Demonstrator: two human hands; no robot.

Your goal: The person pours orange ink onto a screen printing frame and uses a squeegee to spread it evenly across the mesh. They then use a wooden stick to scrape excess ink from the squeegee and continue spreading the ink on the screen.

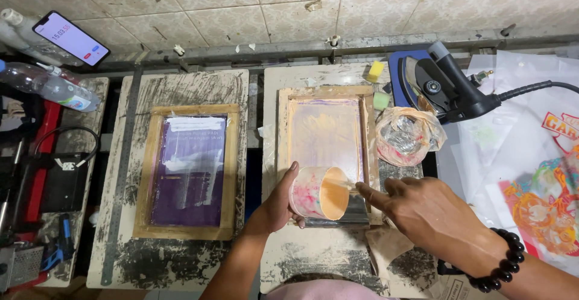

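Ink tub (318, 192) tipped sideways, gripped in left hand (278, 206); right hand (422, 206) pinches squeegee (344, 210) on wooden screen frame (329, 140). Risk: peach ink spilling past the frame if tilted further.

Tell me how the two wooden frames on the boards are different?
The left frame holds a dark purple screen with whitish patches; the right frame holds a pale screen tinted orange and lilac. No hand is near the left frame, while the left hand tips a paint-stained cup over the right frame, and the right hand reaches toward that cup. Both are upright rectangles of light wood lying flat on smeared boards.
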